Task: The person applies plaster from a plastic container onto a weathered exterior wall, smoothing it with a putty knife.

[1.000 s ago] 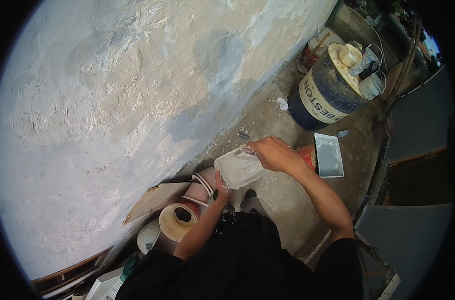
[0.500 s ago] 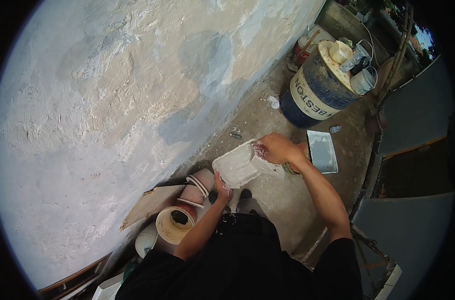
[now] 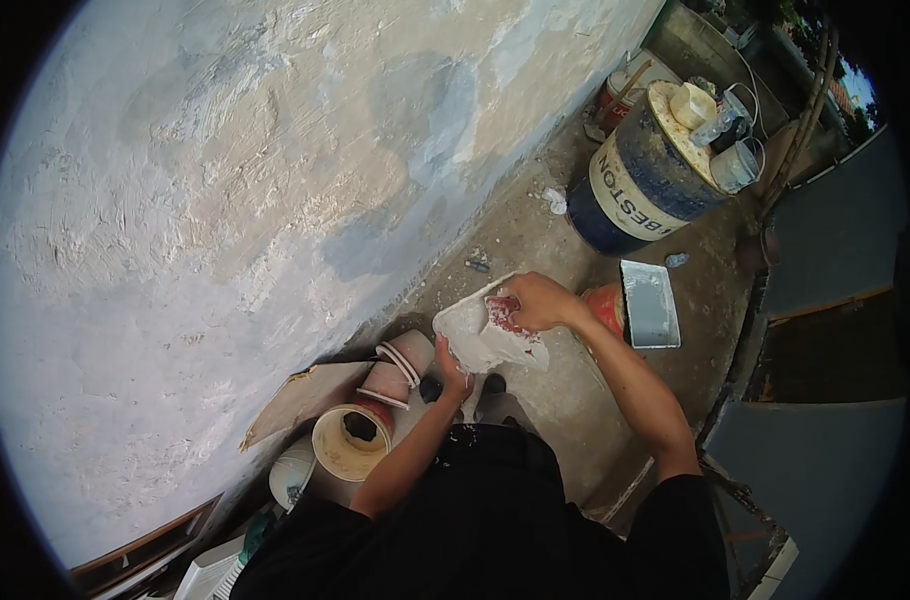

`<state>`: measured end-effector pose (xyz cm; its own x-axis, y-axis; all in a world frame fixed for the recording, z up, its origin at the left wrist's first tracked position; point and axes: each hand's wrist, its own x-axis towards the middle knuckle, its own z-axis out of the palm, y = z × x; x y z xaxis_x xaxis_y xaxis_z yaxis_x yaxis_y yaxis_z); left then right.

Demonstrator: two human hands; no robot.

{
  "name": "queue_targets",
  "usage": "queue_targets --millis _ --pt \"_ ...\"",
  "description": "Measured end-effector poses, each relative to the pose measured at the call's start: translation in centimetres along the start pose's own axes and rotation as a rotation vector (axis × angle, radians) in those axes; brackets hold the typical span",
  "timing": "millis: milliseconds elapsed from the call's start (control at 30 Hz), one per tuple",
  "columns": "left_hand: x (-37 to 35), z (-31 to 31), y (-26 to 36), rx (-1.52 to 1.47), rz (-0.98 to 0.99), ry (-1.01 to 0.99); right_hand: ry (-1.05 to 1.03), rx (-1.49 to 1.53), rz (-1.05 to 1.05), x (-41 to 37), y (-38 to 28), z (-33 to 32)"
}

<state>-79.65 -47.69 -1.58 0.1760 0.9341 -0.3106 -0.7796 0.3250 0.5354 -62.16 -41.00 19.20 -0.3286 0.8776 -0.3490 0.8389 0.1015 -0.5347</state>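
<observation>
My left hand (image 3: 453, 370) is closed on the near left side of a shallow white tray (image 3: 459, 320) and holds it up at waist height. White plaster paste coats the inside of the tray. In my right hand (image 3: 541, 302) is a wide scraper (image 3: 523, 346), red where it shows through and smeared with white paste. Its blade lies over the tray's right part, and how its edge meets the paste cannot be made out. To the left rises a wall (image 3: 225, 200) with a rough, patchy white coat.
A blue drum (image 3: 630, 195) with containers on top stands ahead by the wall. Right of my hands, a grey rectangular tray (image 3: 652, 305) leans by a red bucket (image 3: 606, 305). Stacked pots (image 3: 387, 383), an open cream bucket (image 3: 340, 455) and a board (image 3: 290, 405) sit at lower left.
My right hand has drawn the scraper left and slightly down across the tray. The tray has shifted a little to the right, and more red shows on the scraper.
</observation>
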Motion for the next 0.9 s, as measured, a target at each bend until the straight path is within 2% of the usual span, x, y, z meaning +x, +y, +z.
queue_targets --millis 167,267,367,567,900 --pt "0.2 -0.8 -0.4 -0.039 -0.016 -0.011 -0.063 0.101 0.015 1.0 0.6 1.5" --pt "-0.1 0.2 0.2 -0.035 -0.020 -0.015 -0.138 0.326 0.140 1.0 0.3 1.6" --pt "0.5 -0.7 -1.0 0.063 0.062 0.044 -0.134 0.391 0.108 1.1 1.1 2.0" --pt "0.3 0.4 -0.1 0.029 0.014 -0.022 -0.168 0.690 0.257 0.7 2.7 3.2" --pt "0.8 -1.2 -1.1 0.121 0.053 -0.018 -0.171 0.928 0.272 -0.1 4.6 4.3"
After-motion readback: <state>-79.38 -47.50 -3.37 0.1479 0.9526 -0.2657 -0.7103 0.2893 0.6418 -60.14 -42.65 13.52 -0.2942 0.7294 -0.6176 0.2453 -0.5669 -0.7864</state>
